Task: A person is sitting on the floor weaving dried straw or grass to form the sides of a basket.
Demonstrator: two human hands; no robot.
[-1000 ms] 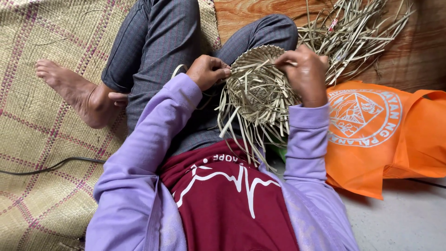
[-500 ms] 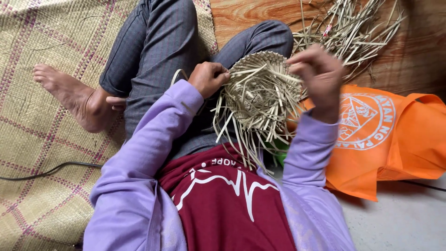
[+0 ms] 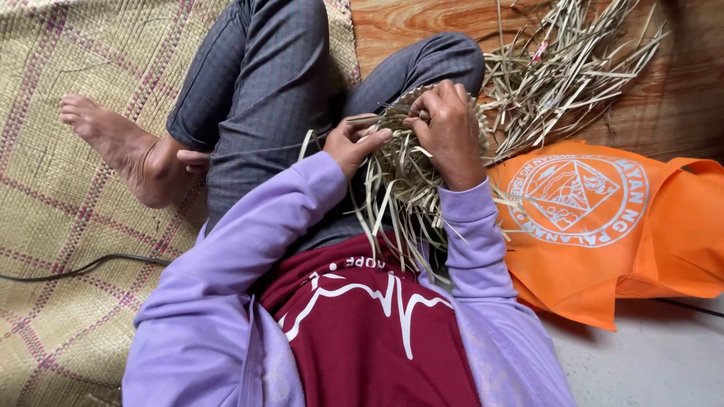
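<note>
Head view looks straight down on your lap, and you're mid-weave on a half-finished woven straw piece (image 3: 411, 162) that rests on your thighs against your bent right knee. Your left hand (image 3: 354, 143) has its fingers (image 3: 375, 138) pinched shut on a few flat strands at the piece's left edge. Your right hand (image 3: 449, 132) is curled over the top of the weave, fingers closed down on it and pressing it in place, though what exactly sits under the palm is hidden. Loose unwoven ends (image 3: 400, 226) hang from the piece toward your maroon shirt.

My read: you're at the stage of tucking one strand over and under while the other hand keeps the finished part tight. The next move looks like it needs the right hand's grip to stay firm so the weave doesn't loosen, and the left to pull its strand flat without kinking it.

Spare material is a pile of dry straw strips (image 3: 566, 75) on the wooden floor (image 3: 392, 22) near the top right corner, just beyond your knee. Just beside your right elbow lies an orange fabric bag (image 3: 664, 241), flat and crumpled, with a round white printed emblem holding a triangle shape. A woven mat (image 3: 68, 226) with pink grid lines covers the left side, a black cable (image 3: 75, 267) running across it near your bare foot (image 3: 124, 147).
</note>
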